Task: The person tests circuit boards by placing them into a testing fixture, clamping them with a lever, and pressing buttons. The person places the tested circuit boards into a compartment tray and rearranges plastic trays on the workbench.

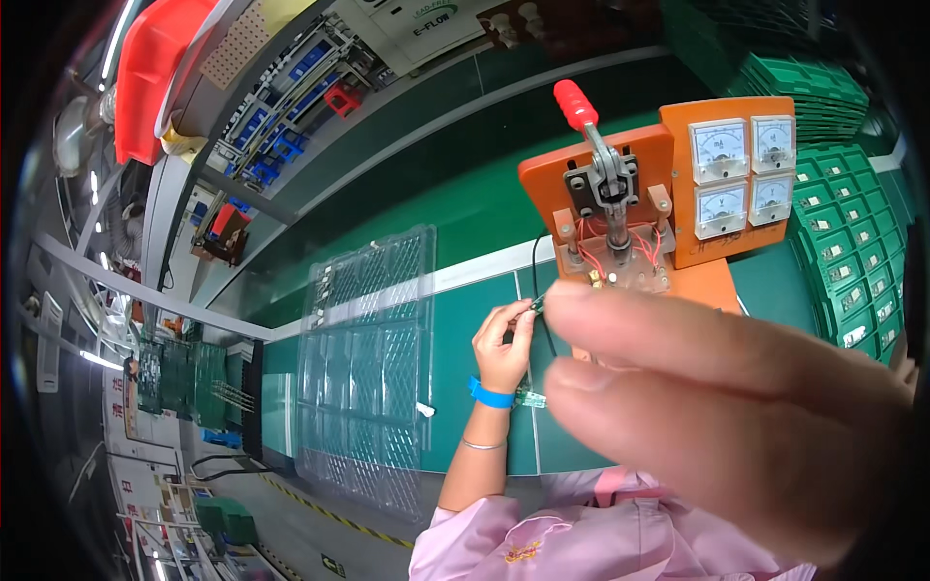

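My left hand (pixel 503 348), with a blue wristband (pixel 490 393) at its wrist, is closed in a pinch on a small dark green piece (pixel 538 304), which looks like a little circuit board. My right hand (pixel 722 407) looms large and blurred close to the camera, its two visible fingers stretched out and apart with nothing between them. Behind it stands an orange test fixture (pixel 542 179) with a red-handled toggle clamp (pixel 577 105). The right hand hides the fixture's lower part. Beside my left wrist lies another small green board (pixel 531 398).
A clear plastic compartment tray (pixel 366 363) lies on the green bench at the left. Four-dial meters (pixel 720 150) are mounted on an orange panel right of the clamp. Green trays (pixel 843 252) holding several small boards stand at the far right. A black cable (pixel 536 266) runs beside the fixture.
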Available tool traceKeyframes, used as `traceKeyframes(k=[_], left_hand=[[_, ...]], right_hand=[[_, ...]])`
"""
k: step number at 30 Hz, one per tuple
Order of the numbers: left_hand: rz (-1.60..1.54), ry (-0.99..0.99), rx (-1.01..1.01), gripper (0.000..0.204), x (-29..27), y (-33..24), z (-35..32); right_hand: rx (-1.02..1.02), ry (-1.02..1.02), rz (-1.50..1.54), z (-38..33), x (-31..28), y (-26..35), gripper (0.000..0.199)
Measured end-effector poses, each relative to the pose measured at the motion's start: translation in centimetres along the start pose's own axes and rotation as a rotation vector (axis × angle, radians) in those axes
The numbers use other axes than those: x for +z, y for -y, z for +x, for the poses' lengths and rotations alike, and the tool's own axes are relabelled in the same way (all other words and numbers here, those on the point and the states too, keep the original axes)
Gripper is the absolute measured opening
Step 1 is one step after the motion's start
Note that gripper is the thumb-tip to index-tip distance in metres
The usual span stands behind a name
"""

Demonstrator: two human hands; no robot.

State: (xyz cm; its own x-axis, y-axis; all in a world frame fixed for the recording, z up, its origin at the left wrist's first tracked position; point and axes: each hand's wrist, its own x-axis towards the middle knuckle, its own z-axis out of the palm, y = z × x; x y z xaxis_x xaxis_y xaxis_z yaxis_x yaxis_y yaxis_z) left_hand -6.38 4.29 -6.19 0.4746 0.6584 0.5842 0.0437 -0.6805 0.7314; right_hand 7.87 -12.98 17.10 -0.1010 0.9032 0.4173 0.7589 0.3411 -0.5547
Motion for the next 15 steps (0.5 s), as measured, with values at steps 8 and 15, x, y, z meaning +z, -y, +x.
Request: traceKeyframes(k=[8,15], left_hand=[[0.261,0.094,-0.018,0.020,-0.9,0.6,-1.4],[0.230,0.028,-0.351,0.015,1.7,-1.7,0.3]], right_hand=[[0.092,-0.049,-0.078,-1.5,-1.7,-0.8,0.044],[0.151,-0.024,-0.114,-1.2,-1.4,-1.7,0.046]])
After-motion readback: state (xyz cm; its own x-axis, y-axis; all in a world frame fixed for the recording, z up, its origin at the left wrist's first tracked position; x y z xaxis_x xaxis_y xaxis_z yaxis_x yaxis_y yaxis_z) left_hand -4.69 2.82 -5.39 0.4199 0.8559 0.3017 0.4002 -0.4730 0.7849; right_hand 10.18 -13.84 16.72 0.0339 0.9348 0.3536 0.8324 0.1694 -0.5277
